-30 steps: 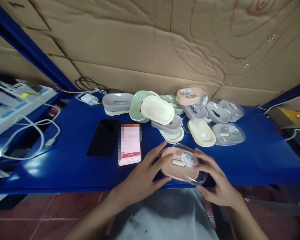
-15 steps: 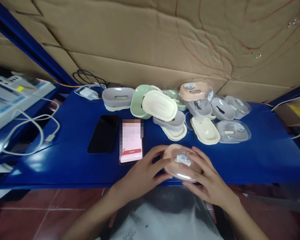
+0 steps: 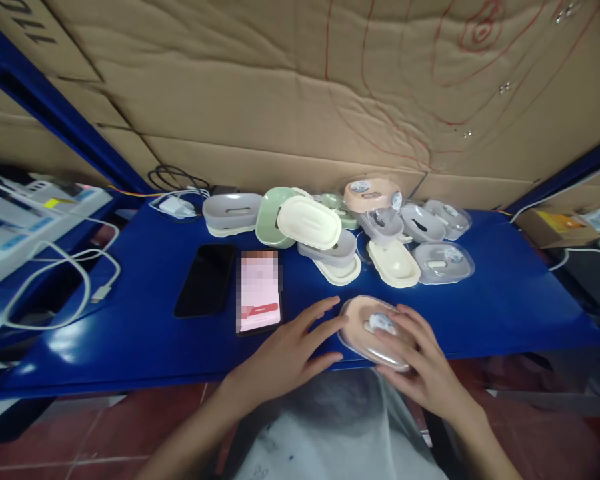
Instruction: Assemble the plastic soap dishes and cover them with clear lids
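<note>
A peach oval soap dish [image 3: 359, 320] with a clear cover and a round label is at the front edge of the blue table. My right hand [image 3: 420, 357] grips its right side, thumb at the near rim and fingers over the top. My left hand [image 3: 300, 343] is open at the dish's left side, fingers apart; whether a fingertip still touches the rim I cannot tell. Behind lie more soap dishes: a cream tray [image 3: 394, 263], a grey covered dish [image 3: 443, 262], and a cream piece [image 3: 310, 222] leaning on a green dish [image 3: 271, 217].
Left of my hands lie a dark phone [image 3: 205, 280] and a phone with a lit screen [image 3: 259, 293]. A white power strip [image 3: 10, 247] with looped cables stands far left. A cardboard wall [image 3: 230, 87] closes the back. A small open box [image 3: 555, 230] stands at right.
My left hand has let its grip on the peach soap dish loosen and drawn slightly away. The dish has shifted a little right with my right hand. The camera view has tilted slightly.
</note>
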`<action>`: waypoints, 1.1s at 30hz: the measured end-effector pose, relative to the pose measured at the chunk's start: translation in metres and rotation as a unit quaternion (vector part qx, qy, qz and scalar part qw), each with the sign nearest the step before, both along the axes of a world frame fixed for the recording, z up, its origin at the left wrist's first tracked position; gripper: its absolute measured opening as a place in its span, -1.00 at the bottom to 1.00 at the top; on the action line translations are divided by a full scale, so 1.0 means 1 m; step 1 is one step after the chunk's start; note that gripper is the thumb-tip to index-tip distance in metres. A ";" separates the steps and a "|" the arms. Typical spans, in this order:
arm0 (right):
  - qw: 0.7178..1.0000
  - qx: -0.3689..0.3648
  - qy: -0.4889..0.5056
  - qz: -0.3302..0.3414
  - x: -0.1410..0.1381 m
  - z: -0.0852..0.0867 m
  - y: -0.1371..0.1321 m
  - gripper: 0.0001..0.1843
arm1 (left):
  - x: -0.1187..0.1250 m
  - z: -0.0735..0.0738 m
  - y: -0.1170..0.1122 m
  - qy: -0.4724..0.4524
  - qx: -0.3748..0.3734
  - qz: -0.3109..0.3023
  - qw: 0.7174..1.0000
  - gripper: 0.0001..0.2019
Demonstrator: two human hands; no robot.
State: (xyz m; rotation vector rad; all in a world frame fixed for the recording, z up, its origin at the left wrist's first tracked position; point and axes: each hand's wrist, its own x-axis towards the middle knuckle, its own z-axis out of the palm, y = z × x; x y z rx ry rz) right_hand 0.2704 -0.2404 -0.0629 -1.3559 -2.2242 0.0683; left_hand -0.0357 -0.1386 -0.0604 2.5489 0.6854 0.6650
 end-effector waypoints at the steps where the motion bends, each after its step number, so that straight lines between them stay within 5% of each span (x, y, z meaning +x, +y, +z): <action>1: 1.000 0.002 0.000 -0.021 0.009 0.000 -0.007 -0.36 | 0.000 0.000 0.000 0.003 0.008 0.004 1.000 -0.52; 9: 0.957 0.070 -0.015 -0.282 0.118 -0.008 -0.051 -0.43 | 0.003 -0.001 0.000 0.012 0.043 -0.012 0.999 -0.71; 15: 0.906 0.133 -0.059 -0.397 0.200 -0.018 -0.008 -0.37 | 0.004 -0.003 0.001 0.008 0.036 -0.014 0.999 -0.73; 18: 0.897 0.144 -0.113 -0.402 0.198 -0.010 0.028 -0.32 | 0.004 -0.004 0.001 0.010 0.031 -0.018 0.999 -0.74; 23: 0.967 0.073 -0.122 -0.210 0.141 0.001 0.062 -0.35 | 0.004 -0.003 0.002 0.017 0.029 -0.019 0.999 -0.75; 27: 0.974 0.061 -0.085 -0.201 0.119 0.003 0.056 -0.36 | 0.005 -0.003 0.002 0.023 0.026 -0.021 0.999 -0.75; 33: 0.954 0.119 -0.086 -0.262 0.129 0.010 0.018 -0.48 | 0.006 -0.002 0.002 0.025 0.033 -0.027 0.999 -0.75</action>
